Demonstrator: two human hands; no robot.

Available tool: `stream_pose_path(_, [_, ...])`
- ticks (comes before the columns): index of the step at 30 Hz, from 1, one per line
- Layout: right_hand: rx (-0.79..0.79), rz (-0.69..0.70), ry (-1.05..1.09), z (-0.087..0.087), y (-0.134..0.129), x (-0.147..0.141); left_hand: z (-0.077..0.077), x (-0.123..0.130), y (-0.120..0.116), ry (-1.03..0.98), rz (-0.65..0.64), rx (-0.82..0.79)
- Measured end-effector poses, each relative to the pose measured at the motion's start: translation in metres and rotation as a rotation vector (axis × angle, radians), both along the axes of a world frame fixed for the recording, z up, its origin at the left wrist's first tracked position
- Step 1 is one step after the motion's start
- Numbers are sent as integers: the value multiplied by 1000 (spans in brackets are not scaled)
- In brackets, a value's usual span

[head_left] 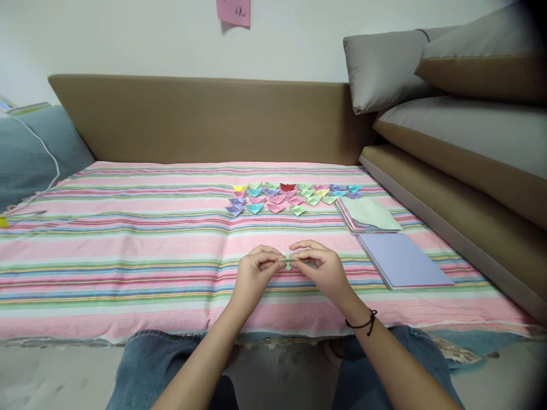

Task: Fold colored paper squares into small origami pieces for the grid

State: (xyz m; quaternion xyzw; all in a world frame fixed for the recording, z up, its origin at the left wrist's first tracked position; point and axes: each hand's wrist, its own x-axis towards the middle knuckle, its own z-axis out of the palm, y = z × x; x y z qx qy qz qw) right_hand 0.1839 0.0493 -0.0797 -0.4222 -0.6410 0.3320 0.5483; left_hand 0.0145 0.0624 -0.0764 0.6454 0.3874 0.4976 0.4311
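Between my two hands is a small light-green folded paper piece (288,262), seen nearly edge-on, so its exact shape is hard to make out. My left hand (260,267) pinches its left end between thumb and fingers. On the other end, my right hand (321,266) pinches with thumb and forefinger, its other fingers lifted a little. Beyond my hands, rows of folded paper boats (276,207) in pink, blue, purple, green, yellow and red lie on the striped cloth (162,250).
Right of the boats lies a stack of pale-green paper (371,214), with a stack of lavender paper (405,259) nearer me. Grey-brown cushions (461,136) are piled along the right edge. A brown backrest (213,119) stands behind. A white cable (51,154) and a yellow-handled tool (4,221) are far left.
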Motion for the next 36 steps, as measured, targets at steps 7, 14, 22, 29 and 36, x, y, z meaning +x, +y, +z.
stream_pose_path(7, [-50,-68,-85,4,-8,-5,3,1,-5,211,55,-5])
stream_pose_path(14, [-182,-2,31,-1,-6,-6,5,2,-6,157,11,-107])
stream_pose_path(22, [-225,19,170,-5,0,-5,0,5,-1,-162,-132,-267])
stream_pose_path(29, [-166,-8,90,-3,-2,-6,2,6,-3,36,-12,-154])
stream_pose_path(36, [-199,11,113,4,-4,-4,2,10,-6,-117,13,-215])
